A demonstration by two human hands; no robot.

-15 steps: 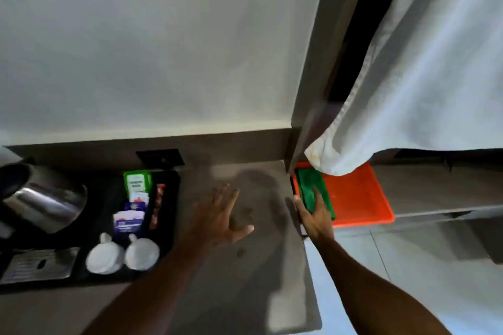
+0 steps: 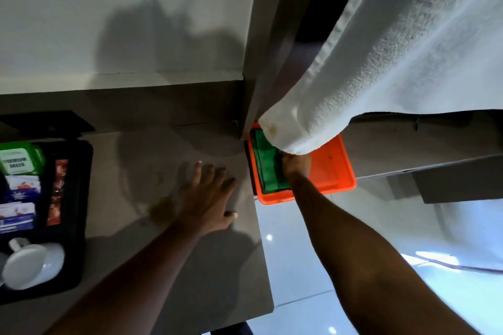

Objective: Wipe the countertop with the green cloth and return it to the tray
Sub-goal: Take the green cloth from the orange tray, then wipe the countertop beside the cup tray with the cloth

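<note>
A folded green cloth point(image 2: 265, 164) lies in the left half of an orange tray point(image 2: 337, 171) just right of the grey countertop point(image 2: 168, 155). My right hand point(image 2: 295, 166) reaches into the tray, fingers curled at the cloth's right edge; the fingertips are hidden under a hanging white towel, so the grip itself is unclear. My left hand point(image 2: 209, 196) lies flat on the countertop near its right edge, fingers spread, holding nothing.
A white towel point(image 2: 394, 62) hangs over the tray's back part. At the left, a black tray point(image 2: 81, 198) holds sachets, a green packet point(image 2: 20, 160) and white cups point(image 2: 32, 264). Glossy floor point(image 2: 313, 266) lies below the tray.
My right hand has moved further into the tray along the green cloth and curled its fingers. The view has come closer and shifted right. My left hand stays flat on the counter.
</note>
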